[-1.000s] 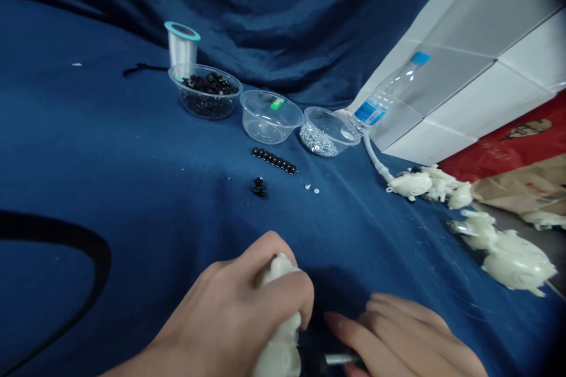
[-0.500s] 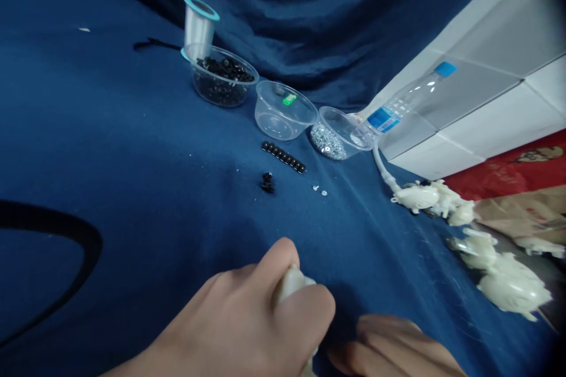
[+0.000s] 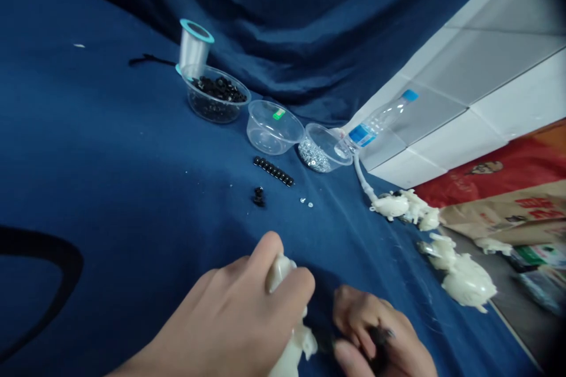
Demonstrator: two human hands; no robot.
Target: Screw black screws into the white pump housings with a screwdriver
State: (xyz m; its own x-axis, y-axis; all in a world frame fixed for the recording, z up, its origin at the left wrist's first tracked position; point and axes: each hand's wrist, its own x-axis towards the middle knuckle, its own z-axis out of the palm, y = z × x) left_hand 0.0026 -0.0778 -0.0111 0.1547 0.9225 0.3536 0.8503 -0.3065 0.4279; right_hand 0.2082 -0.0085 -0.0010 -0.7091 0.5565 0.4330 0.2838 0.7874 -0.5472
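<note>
My left hand (image 3: 239, 306) is closed around a cream-white plastic figure (image 3: 289, 353), one rounded part of it showing between thumb and forefinger. The figure's lower end runs out of the frame, and much of it is covered by the hand. Just to the right, my right hand (image 3: 384, 330) curls around a dark slim tool (image 3: 378, 341), blurred, whose kind I cannot make out. Its dark end reaches toward the figure; whether they touch is unclear. Ahead of the hands lie a row of black beads (image 3: 273, 171), a small black piece (image 3: 259, 196) and two tiny silvery bits (image 3: 310, 205).
Three clear tubs stand behind: one of black parts (image 3: 216, 111), one with a green sticker (image 3: 269, 141), one of silvery screws (image 3: 316, 161). A spool (image 3: 193, 49), bottle (image 3: 375, 123) and more cream-white figures (image 3: 469, 282) surround them on blue cloth (image 3: 132, 188).
My right hand has turned, and the dark tool in it now shows. More of the figure appears below my left hand. The view has shifted, so the background sits further left and lower.
</note>
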